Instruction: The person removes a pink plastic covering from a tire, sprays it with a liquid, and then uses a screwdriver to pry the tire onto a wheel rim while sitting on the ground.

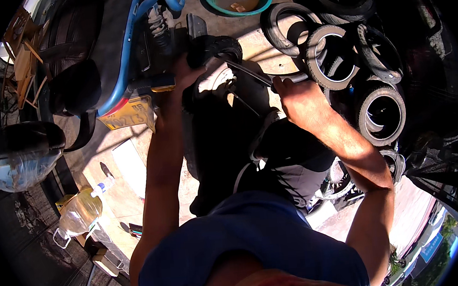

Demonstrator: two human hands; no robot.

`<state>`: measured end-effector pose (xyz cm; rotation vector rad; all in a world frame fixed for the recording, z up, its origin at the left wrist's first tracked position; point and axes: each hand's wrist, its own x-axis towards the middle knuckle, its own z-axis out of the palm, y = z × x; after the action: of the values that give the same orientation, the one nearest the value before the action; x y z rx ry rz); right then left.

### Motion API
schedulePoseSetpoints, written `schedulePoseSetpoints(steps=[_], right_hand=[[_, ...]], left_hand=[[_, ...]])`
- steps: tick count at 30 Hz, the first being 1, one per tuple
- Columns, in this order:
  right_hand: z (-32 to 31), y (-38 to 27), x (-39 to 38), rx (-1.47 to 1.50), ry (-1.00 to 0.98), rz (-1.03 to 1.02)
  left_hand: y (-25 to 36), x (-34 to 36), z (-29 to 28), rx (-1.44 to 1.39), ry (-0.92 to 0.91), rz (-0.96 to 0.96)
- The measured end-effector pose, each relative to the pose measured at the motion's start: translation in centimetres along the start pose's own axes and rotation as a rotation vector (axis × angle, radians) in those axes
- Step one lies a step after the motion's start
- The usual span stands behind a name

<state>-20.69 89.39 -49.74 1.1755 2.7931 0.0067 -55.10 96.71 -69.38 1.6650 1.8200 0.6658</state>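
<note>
A small wheel with a black tyre (227, 43) and a pale hub (215, 78) is in front of me, beside the motor scooter. My right hand (295, 93) is closed round the end of a long metal tyre lever (249, 72). The lever slants from my fist up and left to the tyre's edge. At the wheel's left side, my left hand (186, 74) grips the tyre, its thumb pointing across toward the wheel. Deep shadow hides most of that hand's fingers and the tyre's lower part.
The scooter's blue frame (122, 60) and yellow plate (128, 114) are close to my left arm. Several loose tyres (330, 36) lie at the right. A green basin (208, 0) of brown water stands at the far side. A clear jug (81, 212) is at the lower left.
</note>
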Motion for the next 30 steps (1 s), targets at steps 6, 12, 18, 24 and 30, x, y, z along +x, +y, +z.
schedulePoseSetpoints(steps=[6, 12, 18, 24, 30], right_hand=[[-2.0, -3.5, -3.2, -0.066, -0.112, 0.061], [-1.9, -5.8, -5.3, 0.035, -0.012, 0.153], [-1.2, -5.2, -4.9, -0.015, -0.02, 0.142], [-1.4, -2.7, -3.7, -0.025, -0.086, 0.098], [-5.7, 4.5, 3.6, -0.102, -0.042, 0.017]], left_hand=[[4.7, -0.1, -1.1, 0.123, -0.255, -0.053], [2.9, -2.7, 0.1, 0.086, -0.109, -0.051], [5.1, 1.3, 0.0, 0.211, -0.359, -0.083], [2.6, 2.8, 1.7, 0.135, -0.341, -0.053], [4.4, 1.7, 0.9, 0.31, -0.115, -0.138]])
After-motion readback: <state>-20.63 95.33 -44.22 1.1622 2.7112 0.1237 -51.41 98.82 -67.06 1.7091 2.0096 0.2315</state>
